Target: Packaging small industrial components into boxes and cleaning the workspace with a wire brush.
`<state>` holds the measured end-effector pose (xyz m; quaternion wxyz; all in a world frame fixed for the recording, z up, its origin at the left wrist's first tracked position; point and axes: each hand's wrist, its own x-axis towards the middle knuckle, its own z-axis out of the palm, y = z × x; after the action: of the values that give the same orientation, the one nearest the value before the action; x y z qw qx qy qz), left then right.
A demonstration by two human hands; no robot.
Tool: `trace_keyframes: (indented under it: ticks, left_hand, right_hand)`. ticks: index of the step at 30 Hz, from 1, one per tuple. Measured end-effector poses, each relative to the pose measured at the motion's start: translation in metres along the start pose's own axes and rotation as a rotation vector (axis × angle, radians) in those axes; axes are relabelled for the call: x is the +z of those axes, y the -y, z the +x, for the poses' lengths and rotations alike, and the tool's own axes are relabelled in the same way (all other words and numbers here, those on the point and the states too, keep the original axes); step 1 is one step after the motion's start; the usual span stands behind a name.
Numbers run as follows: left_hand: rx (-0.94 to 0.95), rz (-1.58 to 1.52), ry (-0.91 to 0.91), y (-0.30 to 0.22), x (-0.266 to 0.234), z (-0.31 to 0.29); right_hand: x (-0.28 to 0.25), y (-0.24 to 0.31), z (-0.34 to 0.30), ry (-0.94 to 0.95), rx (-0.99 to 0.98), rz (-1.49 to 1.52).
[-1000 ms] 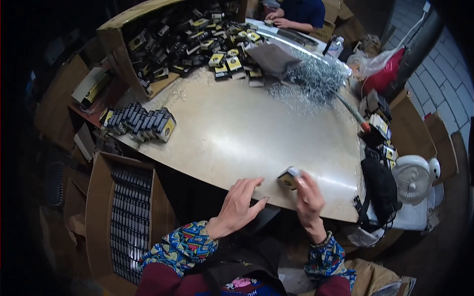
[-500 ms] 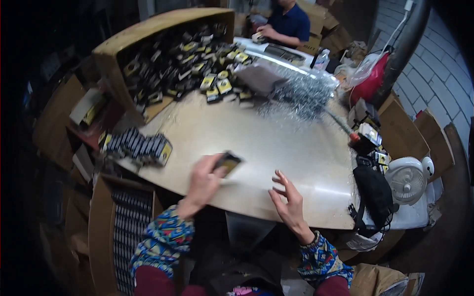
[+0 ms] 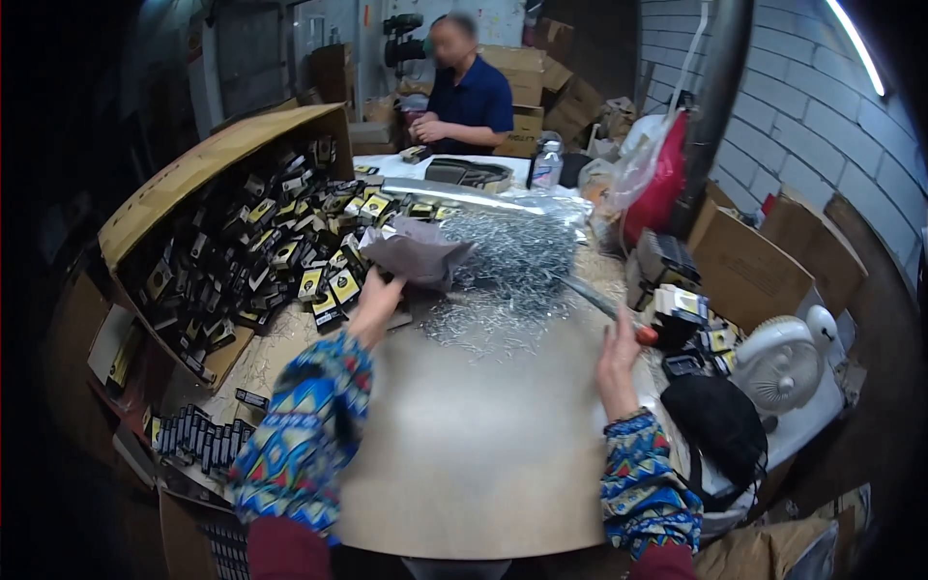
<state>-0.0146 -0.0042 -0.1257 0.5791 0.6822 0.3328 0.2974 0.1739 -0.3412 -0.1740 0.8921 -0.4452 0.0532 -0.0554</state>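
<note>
My left hand [image 3: 375,307] reaches forward to a crumpled grey-mauve sheet of paper [image 3: 418,253], its fingers closed at the sheet's lower edge. Part of the grip is hidden. Behind and right of the paper lies a heap of thin silvery metal pieces, like nails [image 3: 517,256]. My right hand [image 3: 617,365] is open, fingers stretched out beside the orange-red handle [image 3: 646,334] of a long tool. The tool's grey shaft [image 3: 588,296] points into the metal heap. Small black-and-yellow boxes [image 3: 343,286] lie loose just left of my left hand.
A tipped carton [image 3: 217,145] spills many small boxes at left. Below it stands a row of upright boxes [image 3: 203,437]. At right are a black pouch [image 3: 717,425], a white fan [image 3: 781,365] and cartons [image 3: 749,256]. A person in dark blue [image 3: 474,101] stands across the table.
The view has tilted up. My left hand has moved forward to the paper, and the small box it held is no longer seen in it. My right hand has moved forward to the tool's handle.
</note>
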Motion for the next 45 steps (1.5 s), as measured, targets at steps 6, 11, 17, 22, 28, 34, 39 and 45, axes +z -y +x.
trace_keyframes:
  ticks: [6,11,17,22,28,34,39,45]
  left_hand:
    - [0.542,0.211,0.312,-0.022,0.045,0.11]
    - [0.353,0.266,0.368,-0.023,0.038,0.095]
    - [0.098,0.214,0.649,-0.027,-0.033,-0.007]
    - [0.276,0.4,0.905,-0.014,-0.095,-0.061]
    - [0.513,0.483,0.421,-0.01,-0.052,-0.111]
    - [0.308,0.156,0.256,-0.015,-0.072,-0.126]
    - [0.625,0.271,0.202,-0.036,-0.077,-0.135]
    - [0.78,0.547,0.19,-0.028,-0.051,-0.162]
  right_hand:
    - [0.013,0.044,-0.003,0.226,0.026,-0.101]
    - [-0.006,0.062,-0.02,0.25,-0.01,-0.18]
    - [-0.025,0.114,-0.091,0.254,-0.035,-0.386]
    - [-0.037,0.163,-0.136,0.517,-0.467,-0.716]
    - [0.008,0.133,-0.153,0.668,-0.421,-0.001]
    - [0.061,0.151,-0.164,0.734,-0.569,0.249]
    - [0.063,0.196,-0.168,0.916,-0.39,-0.058]
    - [0.095,0.154,-0.184,0.785,-0.667,-0.246]
